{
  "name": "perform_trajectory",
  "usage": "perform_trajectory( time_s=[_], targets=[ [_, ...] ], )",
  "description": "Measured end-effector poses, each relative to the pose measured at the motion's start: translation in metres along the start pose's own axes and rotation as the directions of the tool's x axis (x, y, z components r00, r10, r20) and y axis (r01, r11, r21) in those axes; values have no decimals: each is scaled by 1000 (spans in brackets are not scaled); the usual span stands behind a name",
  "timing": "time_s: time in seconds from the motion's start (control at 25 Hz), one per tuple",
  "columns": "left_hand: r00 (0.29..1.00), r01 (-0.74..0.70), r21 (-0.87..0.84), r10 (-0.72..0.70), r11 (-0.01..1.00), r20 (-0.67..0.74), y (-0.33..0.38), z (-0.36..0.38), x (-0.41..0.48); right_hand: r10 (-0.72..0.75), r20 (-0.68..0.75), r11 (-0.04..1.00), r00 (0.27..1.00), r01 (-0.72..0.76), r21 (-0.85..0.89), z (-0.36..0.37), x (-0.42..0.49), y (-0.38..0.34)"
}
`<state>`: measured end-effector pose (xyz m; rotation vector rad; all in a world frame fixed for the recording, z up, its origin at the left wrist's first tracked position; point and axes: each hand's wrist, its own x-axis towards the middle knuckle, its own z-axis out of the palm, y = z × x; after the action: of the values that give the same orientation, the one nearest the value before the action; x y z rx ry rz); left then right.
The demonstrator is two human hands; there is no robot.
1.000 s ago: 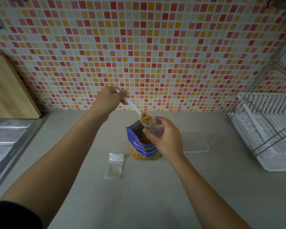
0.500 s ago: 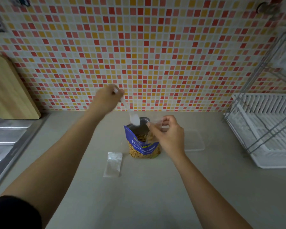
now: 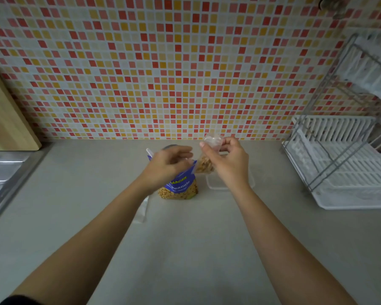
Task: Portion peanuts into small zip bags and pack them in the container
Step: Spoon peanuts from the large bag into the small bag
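Peanuts [image 3: 204, 166] fill the lower part of a small clear plastic zip bag [image 3: 211, 140], which the right hand [image 3: 228, 160] pinches by its top, held up over the near edge of a clear rectangular plastic container [image 3: 213, 187] on the grey desk [image 3: 185, 249]. Just left stands an open blue foil peanut pouch [image 3: 178, 186]; the left hand [image 3: 168, 165] hovers over its mouth, reaching toward the small bag. A white plastic spoon handle [image 3: 150, 152] pokes out behind that hand, and I cannot tell whether the hand grips it. An empty clear zip bag [image 3: 142, 211] lies flat on the desk, partly under the left forearm. A white dish rack [image 3: 343, 172] sits at the right, a wooden cutting board [image 3: 7, 119] at the left
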<state>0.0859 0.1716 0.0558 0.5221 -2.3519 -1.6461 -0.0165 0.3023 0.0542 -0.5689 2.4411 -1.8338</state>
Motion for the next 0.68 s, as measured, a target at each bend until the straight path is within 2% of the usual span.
perform_trajectory(
  time_s=[0.04,0.16,0.28,0.4,0.52,0.6,0.68],
  targets=[
    [997,16,-82,-10,996,77,1,15,-4,17,10,1000,1000,-17,12,-5,2,1],
    [998,64,-252,-58,966,31,-3,53,-2,90,133,996,987,-92,8,-26,10,15],
    [986,166,-422,-143,891,85,-9,89,0,158,267,980,951,-184,77,-57,16,45],
    [965,258,-336,-227,906,129,-25,134,4,226,256,968,940,-247,49,-84,14,88],
    [936,351,-76,-346,933,65,-55,179,3,344,195,938,919,-344,-31,-96,1,146],
    [905,418,68,-421,906,56,-73,209,4,388,139,919,911,-372,-128,-101,-5,187],
    [886,459,101,-463,883,15,-81,231,5,384,87,903,919,-354,-245,-103,-6,215]
  ],
)
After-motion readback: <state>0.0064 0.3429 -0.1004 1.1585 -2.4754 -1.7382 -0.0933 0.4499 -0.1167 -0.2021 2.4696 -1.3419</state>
